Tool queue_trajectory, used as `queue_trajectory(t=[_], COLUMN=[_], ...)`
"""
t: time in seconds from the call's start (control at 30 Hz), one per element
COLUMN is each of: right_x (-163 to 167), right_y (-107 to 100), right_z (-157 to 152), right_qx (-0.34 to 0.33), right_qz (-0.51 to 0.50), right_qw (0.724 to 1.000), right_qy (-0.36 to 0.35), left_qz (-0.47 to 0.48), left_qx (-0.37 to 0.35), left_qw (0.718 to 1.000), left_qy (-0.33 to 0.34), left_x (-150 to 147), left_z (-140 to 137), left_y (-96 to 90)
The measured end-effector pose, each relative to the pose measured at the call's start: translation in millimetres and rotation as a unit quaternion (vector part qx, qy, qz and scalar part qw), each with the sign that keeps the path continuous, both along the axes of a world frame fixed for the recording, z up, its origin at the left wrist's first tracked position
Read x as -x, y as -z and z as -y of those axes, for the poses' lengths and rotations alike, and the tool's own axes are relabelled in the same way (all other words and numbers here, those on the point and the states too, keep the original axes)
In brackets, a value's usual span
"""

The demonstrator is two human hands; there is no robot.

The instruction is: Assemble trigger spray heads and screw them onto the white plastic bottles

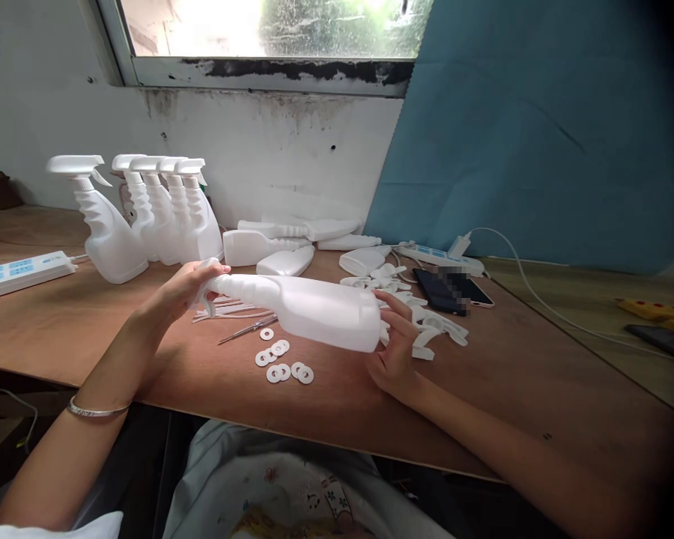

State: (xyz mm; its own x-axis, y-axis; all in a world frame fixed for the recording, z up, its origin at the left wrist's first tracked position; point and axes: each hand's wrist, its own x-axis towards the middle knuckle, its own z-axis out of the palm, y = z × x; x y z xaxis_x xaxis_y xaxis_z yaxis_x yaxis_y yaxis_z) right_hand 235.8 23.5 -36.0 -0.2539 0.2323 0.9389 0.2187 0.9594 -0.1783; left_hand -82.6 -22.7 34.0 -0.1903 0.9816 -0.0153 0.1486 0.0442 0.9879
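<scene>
- Here's the translucent white plastic spray bottle (326,311), held sideways over the middle of the brown wooden surface (337,412), base to the right!
- Left hand (194,283) closes around its white plastic trigger head (207,287).
- Right hand (396,348), fingers curled, pinches the base.
- Nearer, flat white rings (308,381) lie scattered; far left, five matching bottles (115,243) stand upright.

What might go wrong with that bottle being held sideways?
Gripped only near its ends by the left hand and right hand, the bottle might slip and scatter the loose rings.
A swing of the left hand might topple the standing bottles close by.
</scene>
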Motion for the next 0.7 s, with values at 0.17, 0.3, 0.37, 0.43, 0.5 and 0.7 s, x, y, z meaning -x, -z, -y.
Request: queue_trajectory(t=[0.17,0.3,0.37,0.43,0.5,0.7], right_x=[-1.2,-2.8,-3.6,-3.6,-2.8,-0.8], right_y=[2.9,4.7,5.2,4.8,3.6,3.4], right_z=[-3.2,-0.6,0.9,1.8,2.6,7.5], right_qx=[0.052,0.099,0.143,0.185,0.213,0.205], right_qz=[0.009,0.031,0.058,0.06,0.038,-0.062], right_qw=[0.998,0.995,0.988,0.981,0.976,0.977], right_qy=[0.014,0.014,0.02,0.022,0.02,0.015], left_qz=[-0.008,-0.021,-0.031,-0.039,-0.044,-0.013], left_qx=[-0.008,-0.016,-0.016,-0.02,-0.026,-0.012], left_qw=[1.0,0.999,0.999,0.998,0.998,0.999], left_qy=[-0.005,-0.02,-0.032,-0.038,-0.031,-0.044], left_x=[-0.6,1.6,3.2,3.9,3.0,-1.9], left_z=[0.7,-1.2,-3.1,-4.6,-5.1,-4.0], left_y=[-0.7,0.8,2.3,3.7,4.4,3.9])
